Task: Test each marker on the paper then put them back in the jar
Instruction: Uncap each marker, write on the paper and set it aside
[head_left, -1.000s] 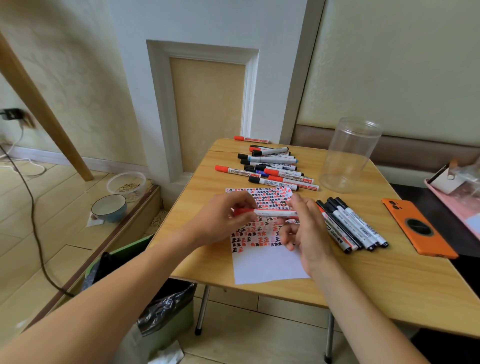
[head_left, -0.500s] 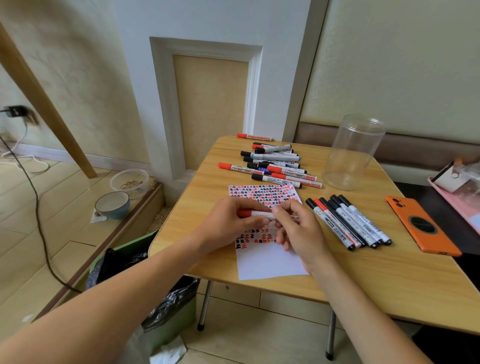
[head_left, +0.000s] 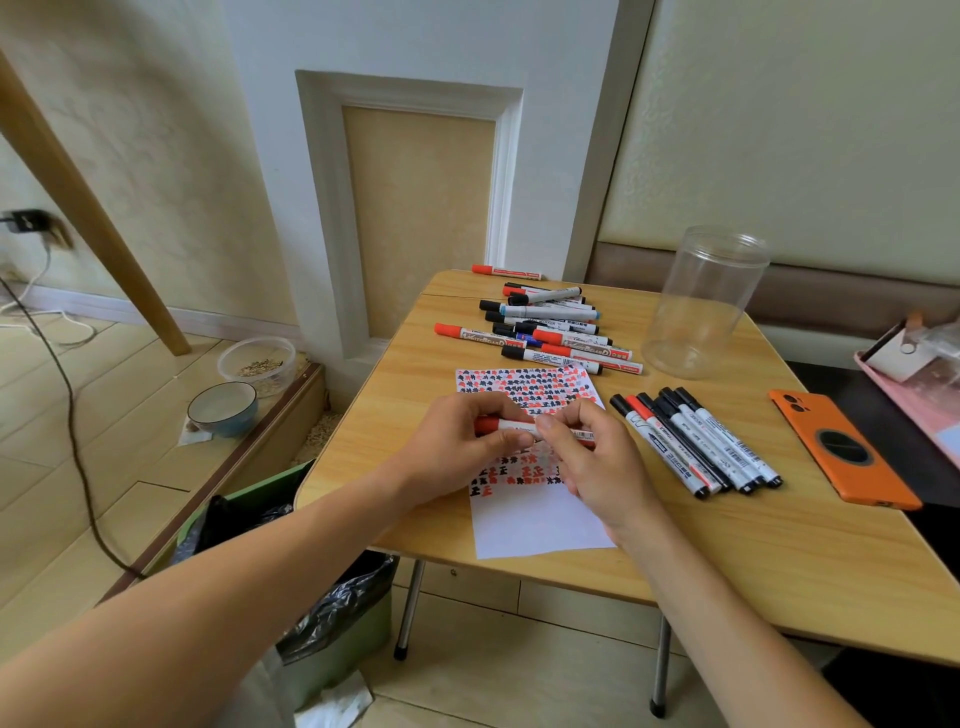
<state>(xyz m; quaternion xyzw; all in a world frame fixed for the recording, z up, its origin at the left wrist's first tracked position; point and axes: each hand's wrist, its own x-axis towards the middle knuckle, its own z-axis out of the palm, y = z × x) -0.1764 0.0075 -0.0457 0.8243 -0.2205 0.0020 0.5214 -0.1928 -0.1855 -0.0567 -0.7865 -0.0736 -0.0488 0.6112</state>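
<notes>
Both hands hold one red-capped marker (head_left: 511, 427) level above the paper (head_left: 540, 525), which is covered in red and black test marks. My left hand (head_left: 457, 441) grips the red cap end. My right hand (head_left: 597, 457) pinches the white barrel. The clear empty jar (head_left: 704, 301) stands upright at the table's far right. A pile of several markers (head_left: 550, 327) lies beyond the paper. A row of several more markers (head_left: 696, 441) lies to the right of my right hand.
An orange phone (head_left: 841, 449) lies near the right edge of the wooden table (head_left: 753, 561). A pink tray (head_left: 919, 384) sits further right. On the floor at left are a bowl (head_left: 223, 408), a plastic tub (head_left: 257, 361) and a bin with a black bag (head_left: 322, 613).
My hands with the red marker have drawn slightly closer together over the paper; my right fingers slid along the barrel toward the cap. Nothing else on the table moved.
</notes>
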